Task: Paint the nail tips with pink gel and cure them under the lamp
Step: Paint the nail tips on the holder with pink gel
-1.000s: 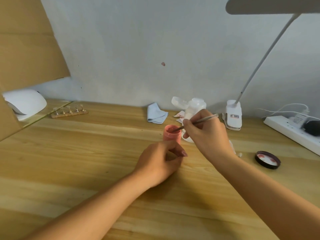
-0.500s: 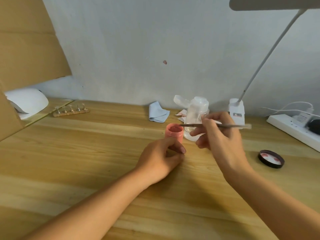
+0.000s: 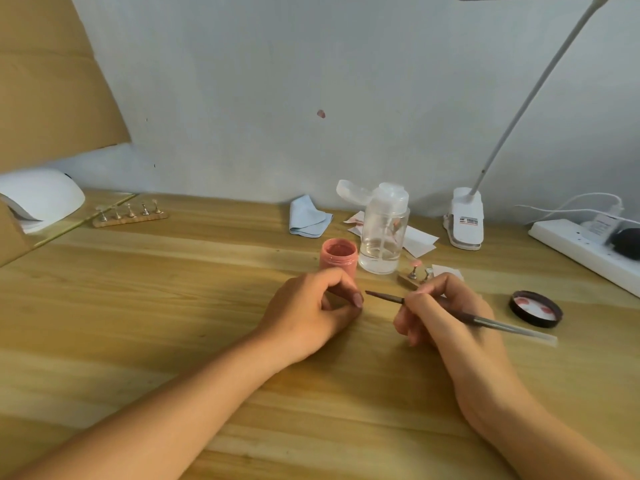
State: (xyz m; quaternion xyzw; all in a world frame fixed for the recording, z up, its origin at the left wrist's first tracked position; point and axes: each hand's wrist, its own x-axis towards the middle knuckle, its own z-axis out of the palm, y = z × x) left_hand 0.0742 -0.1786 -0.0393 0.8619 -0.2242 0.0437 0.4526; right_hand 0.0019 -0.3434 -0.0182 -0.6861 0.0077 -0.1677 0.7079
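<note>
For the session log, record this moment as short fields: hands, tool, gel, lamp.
jar: pink, open, upright
left hand: fingers curled, just in front of the jar; what it holds, if anything, cannot be told
right hand: pinches the brush, bristles pointing at the left hand
lid: off, lying inside up, right of the right hand
bottle: clear, beside the jar, cap flipped open
cure lamp: white, far left
rack: row of tip stands next to the cure lamp
</note>
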